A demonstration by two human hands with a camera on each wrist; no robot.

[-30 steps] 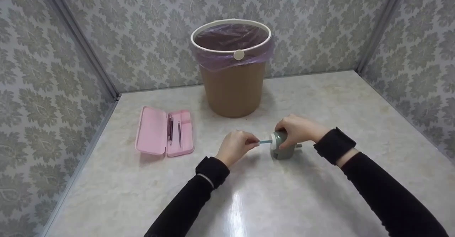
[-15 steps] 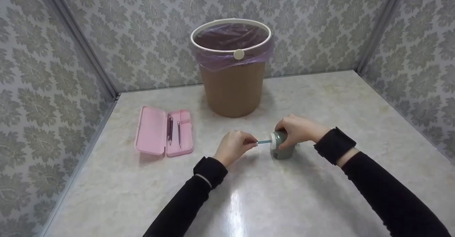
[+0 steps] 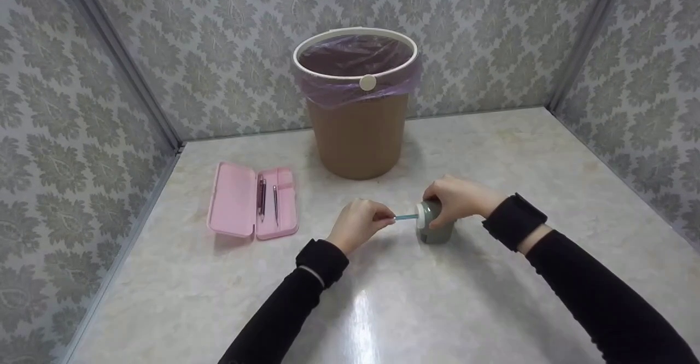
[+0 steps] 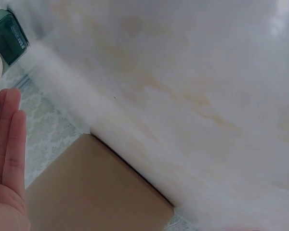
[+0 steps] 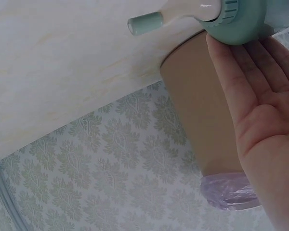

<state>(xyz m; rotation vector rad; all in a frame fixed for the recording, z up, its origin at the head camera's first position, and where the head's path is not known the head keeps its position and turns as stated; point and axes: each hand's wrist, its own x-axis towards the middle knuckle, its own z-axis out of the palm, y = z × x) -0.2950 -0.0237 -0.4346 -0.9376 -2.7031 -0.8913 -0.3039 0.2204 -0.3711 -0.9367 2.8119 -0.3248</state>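
A grey-green crank pencil sharpener (image 3: 436,235) with a white front stands on the table, right of centre. My right hand (image 3: 459,203) grips its body from above, the thumb on the near side. The right wrist view shows its crank handle (image 5: 147,23), pale with a green end, sticking out past that hand's fingers (image 5: 231,72). A light blue pencil (image 3: 406,217) runs level into the sharpener's white front. Its outer end is pinched between thumb and fingertips of my left hand (image 3: 358,224). In the left wrist view the sharpener's dark green window (image 4: 9,38) shows at the edge.
An open pink pencil case (image 3: 278,230) lies to the left, holding several slim pencils or pens (image 3: 262,200). Behind the hands stands a brown bin (image 3: 358,140) with a purple liner (image 3: 350,92) and a cream rim. Patterned wall panels (image 3: 219,52) enclose the table on three sides.
My left hand has shifted slightly left, and a bit more of the pencil shows outside the sharpener. The crank end seen right of the sharpener is now out of sight. My right hand stays put.
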